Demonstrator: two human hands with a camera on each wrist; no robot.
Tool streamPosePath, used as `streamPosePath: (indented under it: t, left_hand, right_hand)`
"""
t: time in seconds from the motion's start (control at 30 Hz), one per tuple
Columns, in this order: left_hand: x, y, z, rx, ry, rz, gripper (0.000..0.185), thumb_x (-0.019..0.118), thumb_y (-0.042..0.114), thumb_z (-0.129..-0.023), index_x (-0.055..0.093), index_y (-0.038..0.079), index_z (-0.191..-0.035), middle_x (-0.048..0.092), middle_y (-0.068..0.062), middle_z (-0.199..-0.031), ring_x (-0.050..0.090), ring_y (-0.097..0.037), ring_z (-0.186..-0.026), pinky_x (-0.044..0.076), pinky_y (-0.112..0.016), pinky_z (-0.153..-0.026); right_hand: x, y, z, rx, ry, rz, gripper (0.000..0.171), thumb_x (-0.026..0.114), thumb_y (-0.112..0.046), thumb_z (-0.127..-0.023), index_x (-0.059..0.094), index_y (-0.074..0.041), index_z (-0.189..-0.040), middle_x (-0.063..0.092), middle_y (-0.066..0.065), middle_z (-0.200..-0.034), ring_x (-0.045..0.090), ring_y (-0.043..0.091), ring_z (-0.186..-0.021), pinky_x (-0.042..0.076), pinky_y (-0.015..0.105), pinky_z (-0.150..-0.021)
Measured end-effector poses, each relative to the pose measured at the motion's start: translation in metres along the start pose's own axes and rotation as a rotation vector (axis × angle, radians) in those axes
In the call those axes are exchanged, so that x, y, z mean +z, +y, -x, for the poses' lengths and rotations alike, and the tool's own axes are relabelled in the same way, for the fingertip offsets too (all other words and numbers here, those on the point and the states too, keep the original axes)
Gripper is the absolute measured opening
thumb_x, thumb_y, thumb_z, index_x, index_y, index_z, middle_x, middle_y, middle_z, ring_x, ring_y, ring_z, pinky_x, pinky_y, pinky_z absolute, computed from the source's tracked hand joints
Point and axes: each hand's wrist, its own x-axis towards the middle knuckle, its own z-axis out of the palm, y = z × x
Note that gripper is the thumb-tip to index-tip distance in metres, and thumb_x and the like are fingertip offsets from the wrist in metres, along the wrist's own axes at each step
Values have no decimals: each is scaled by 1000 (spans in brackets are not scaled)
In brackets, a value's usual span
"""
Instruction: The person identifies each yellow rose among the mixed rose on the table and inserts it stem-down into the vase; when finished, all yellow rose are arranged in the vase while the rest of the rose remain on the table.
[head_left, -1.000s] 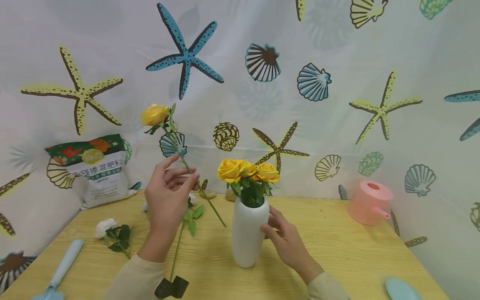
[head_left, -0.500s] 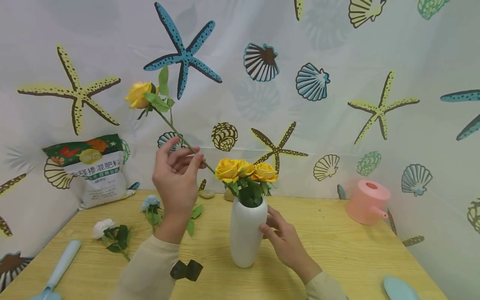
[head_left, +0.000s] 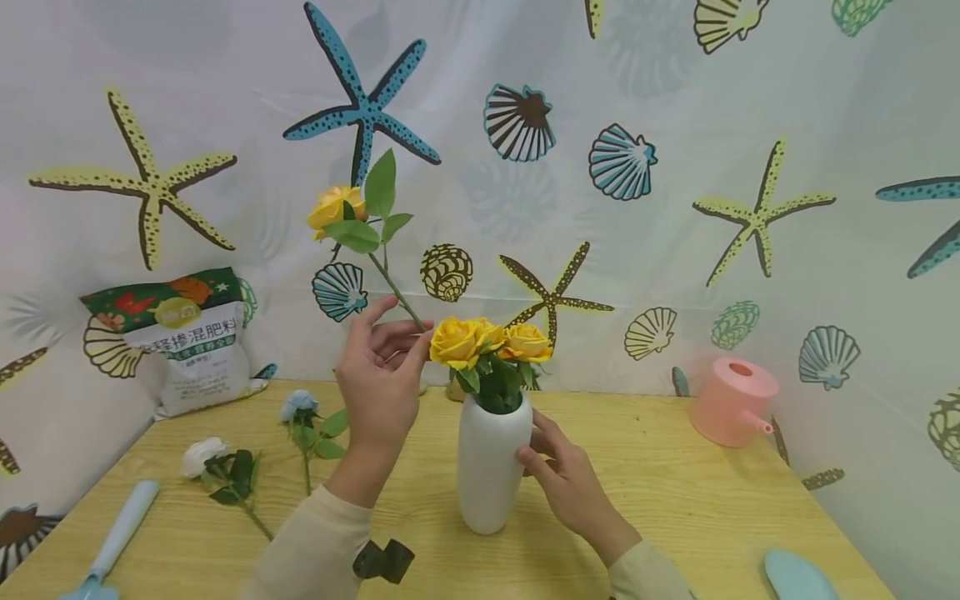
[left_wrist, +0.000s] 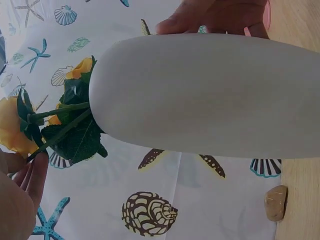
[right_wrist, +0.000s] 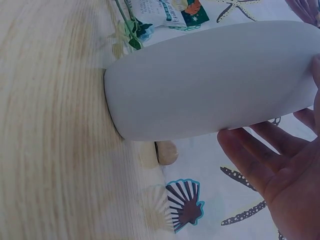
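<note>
A white vase (head_left: pixel 491 467) stands on the wooden table (head_left: pixel 675 500) with several yellow roses (head_left: pixel 487 342) in its mouth. My left hand (head_left: pixel 408 325) pinches the green stem (head_left: pixel 393 287) of another yellow rose (head_left: pixel 333 208), just left of the bunch. That stem slants down toward the vase mouth, its lower end hidden among the blooms. My right hand (head_left: pixel 534 442) rests against the vase's right side with its fingers relaxed. The left wrist view shows the vase (left_wrist: pixel 200 95) close up, with the stem (left_wrist: pixel 60 132) entering the leaves. In the right wrist view the fingers (right_wrist: pixel 265 165) lie straight beside the vase (right_wrist: pixel 210 85).
A fertilizer bag (head_left: pixel 187 342) leans on the wall at back left. A white rose (head_left: pixel 206 457) and a pale blue rose (head_left: pixel 300 406) lie left of the vase. A blue trowel (head_left: pixel 112 542) lies front left, and a pink watering can (head_left: pixel 735 400) stands at back right.
My left hand has carried the yellow rose up and to the right, and the stem's lower end now reaches the vase mouth. The right hand has stayed on the vase.
</note>
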Motion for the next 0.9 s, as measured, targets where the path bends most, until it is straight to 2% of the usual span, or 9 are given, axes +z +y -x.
streamPosePath:
  t: [0.17, 0.37, 0.43, 0.67, 0.9]
  left_hand:
    - [4, 1, 9, 3, -39, -36, 51, 74, -6, -87, 54, -3, -133, 73, -21, -100, 67, 1, -83, 58, -14, -77]
    - [8, 2, 19, -9, -82, -35, 51, 75, -4, -87, 55, 0, -134, 73, -19, -97, 73, -25, -87, 59, -18, -79]
    - [9, 2, 21, -3, -101, -39, 50, 75, -4, -87, 55, 0, -133, 73, -19, -96, 73, -29, -87, 59, -18, -79]
    - [11, -2, 26, 24, -130, -37, 44, 73, -3, -89, 58, -1, -130, 74, -19, -93, 74, -30, -82, 59, -17, -75]
    - [8, -7, 28, -6, -168, -82, 38, 74, -2, -89, 62, 1, -125, 76, -17, -89, 71, -26, -67, 57, -19, -61]
  right_hand:
    - [0, 1, -1, 5, 3, 5, 51, 55, -20, -105, 40, -18, -154, 64, 18, -134, 65, 36, -119, 61, 30, -85]
    - [0, 1, 1, 17, -9, 7, 51, 53, -22, -105, 39, -18, -154, 63, 18, -136, 64, 36, -120, 58, 23, -85]
    - [0, 0, 1, 23, -12, 8, 51, 53, -23, -106, 39, -19, -154, 63, 18, -136, 64, 36, -121, 58, 22, -85]
    - [2, 1, 1, 6, -2, 11, 47, 53, -20, -106, 42, -18, -152, 65, 19, -132, 65, 37, -118, 58, 22, -83]
    - [1, 0, 1, 20, 7, 12, 48, 54, -20, -105, 42, -20, -152, 65, 18, -133, 65, 35, -119, 58, 22, -84]
